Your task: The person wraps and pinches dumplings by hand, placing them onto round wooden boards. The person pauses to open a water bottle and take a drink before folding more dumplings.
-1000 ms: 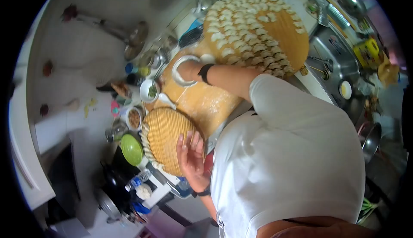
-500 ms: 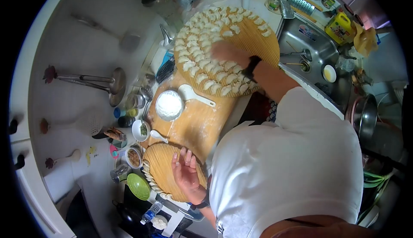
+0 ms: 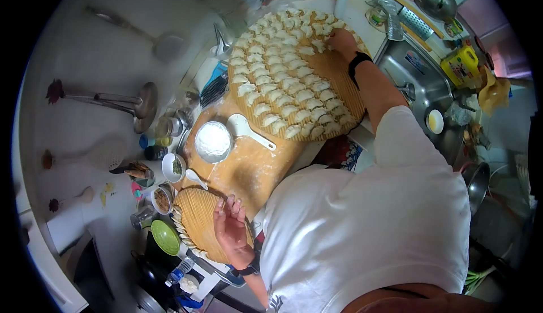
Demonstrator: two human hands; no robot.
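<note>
My right hand (image 3: 343,42) reaches to the far part of a large round slatted board (image 3: 346,81), its fingers drawn together among the dumplings (image 3: 275,68) in rows there; what they pinch is too small to make out. Palm up and fingers curled loosely apart, my left hand (image 3: 231,225) rests over a smaller round board (image 3: 195,217) and holds nothing. Dumplings (image 3: 182,229) line that board's left rim. Between the two boards lies a floury wooden board (image 3: 249,169), bearing a bowl of white flour (image 3: 214,141), a white scoop-like tool (image 3: 249,131) and a white spoon (image 3: 196,178).
Small bowls of greens (image 3: 173,167) and brown filling (image 3: 162,199) stand along the wall beside a green bowl (image 3: 165,237). A water bottle (image 3: 180,272) lies lower down. At the right are a steel sink (image 3: 416,70), a grater (image 3: 416,23) and a yellow bottle (image 3: 460,66).
My right hand has gone from the flour bowl across the dumplings to the large board's far side. My left hand has stayed over the small board. The view has shifted.
</note>
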